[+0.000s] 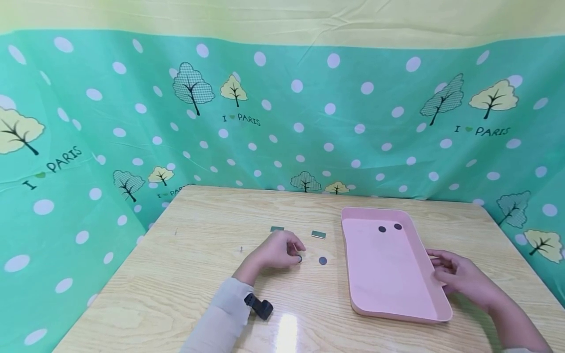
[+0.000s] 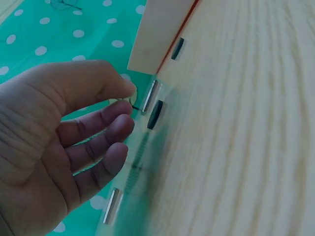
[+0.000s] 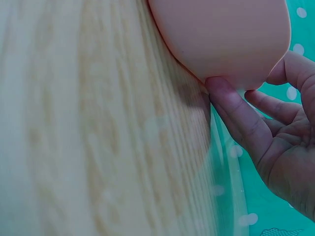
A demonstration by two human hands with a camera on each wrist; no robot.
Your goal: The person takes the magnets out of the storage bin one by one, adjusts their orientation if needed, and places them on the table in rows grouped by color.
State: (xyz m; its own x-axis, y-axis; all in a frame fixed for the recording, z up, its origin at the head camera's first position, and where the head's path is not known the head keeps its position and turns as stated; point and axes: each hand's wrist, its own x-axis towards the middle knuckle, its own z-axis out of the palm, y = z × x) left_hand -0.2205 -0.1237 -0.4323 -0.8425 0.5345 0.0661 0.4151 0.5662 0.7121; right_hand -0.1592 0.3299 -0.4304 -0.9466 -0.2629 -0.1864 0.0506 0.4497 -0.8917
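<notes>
Loosely bent, the fingers of the bare left hand (image 1: pixel 279 250), at the centre of the frame, hold nothing that shows, while the right hand (image 1: pixel 463 277), towards the lower right, lays its fingertips against the outer wall of the shallow pink tray with rounded corners (image 1: pixel 393 284), with no grip round the rim visible. Nearest, at the bottom centre, a black strapped device (image 1: pixel 259 306) sits on the left wrist above the pale wood-grain table (image 1: pixel 318 314). Just by the left thumb tip lies a small dark round disc (image 1: pixel 300 259), partly hidden; whether it is touched I cannot tell. To its right, between that hand and the tray, rests a second dark disc (image 1: pixel 323 261). Farther up are two thin rectangular metallic pieces, one right of centre (image 1: pixel 319 235) and one beyond the knuckles (image 1: pixel 277 229). Inside the tray's far end lie two more dark discs (image 1: pixel 382 229) (image 1: pixel 398 226), near each other; behind everything hangs the green polka-dot cloth (image 1: pixel 331 122). The thin disc could skid from the fingertips, since its low edge offers little purchase on a smooth-looking top; a sideways sweep might knock the second disc, and too firm a push from the right could slide the tray into it.
</notes>
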